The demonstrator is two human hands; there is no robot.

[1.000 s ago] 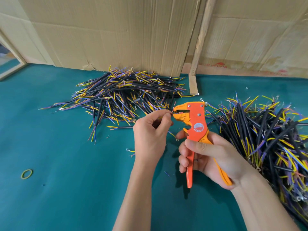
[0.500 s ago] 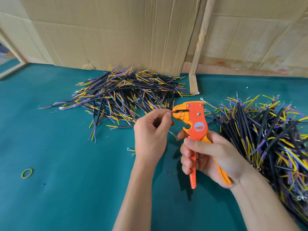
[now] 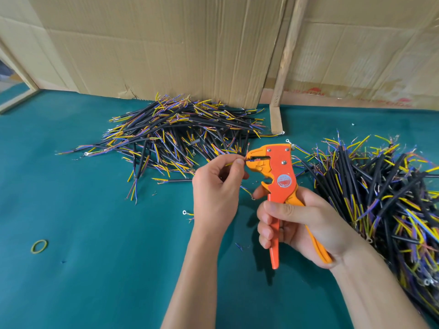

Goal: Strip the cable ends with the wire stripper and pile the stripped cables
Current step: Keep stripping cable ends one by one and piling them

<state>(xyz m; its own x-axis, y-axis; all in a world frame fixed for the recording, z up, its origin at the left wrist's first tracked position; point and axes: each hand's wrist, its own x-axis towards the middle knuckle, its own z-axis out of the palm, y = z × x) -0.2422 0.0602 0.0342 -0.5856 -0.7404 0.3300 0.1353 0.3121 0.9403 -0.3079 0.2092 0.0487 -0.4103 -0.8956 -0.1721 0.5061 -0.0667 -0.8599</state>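
Pinched one thin cable end [image 3: 251, 159] between thumb and forefinger of the left hand [image 3: 216, 193], other fingers curled loosely behind. Fed that end sideways into the mouth of the wire stripper [image 3: 276, 172], where a short reddish stretch lay between the jaws. Wrapped the right hand [image 3: 297, 224] round both handles, fingers over the orange one and palm against the yellow one, with the handles spread apart rather than squeezed home. Judged as mid-strip on a single conductor: seated in the tool, insulation not clearly off. Next, probably, a firm squeeze with the right hand while holding the cable steady with the left, then pulling it free and dropping it on a heap. Worked above the green table [image 3: 95, 269], with one pile of cables [image 3: 180, 134] beyond the hands against the cardboard [image 3: 166, 43] and a second pile [image 3: 380, 186] close on the right. Could not tell for certain which held the finished ones. Lay to the left, well apart, a rubber band [image 3: 39, 246]. Against a second earlier: sat the cable end further into the mouth instead of just at its lip; kept both hands and tool almost where they were, handles no visibly closer.
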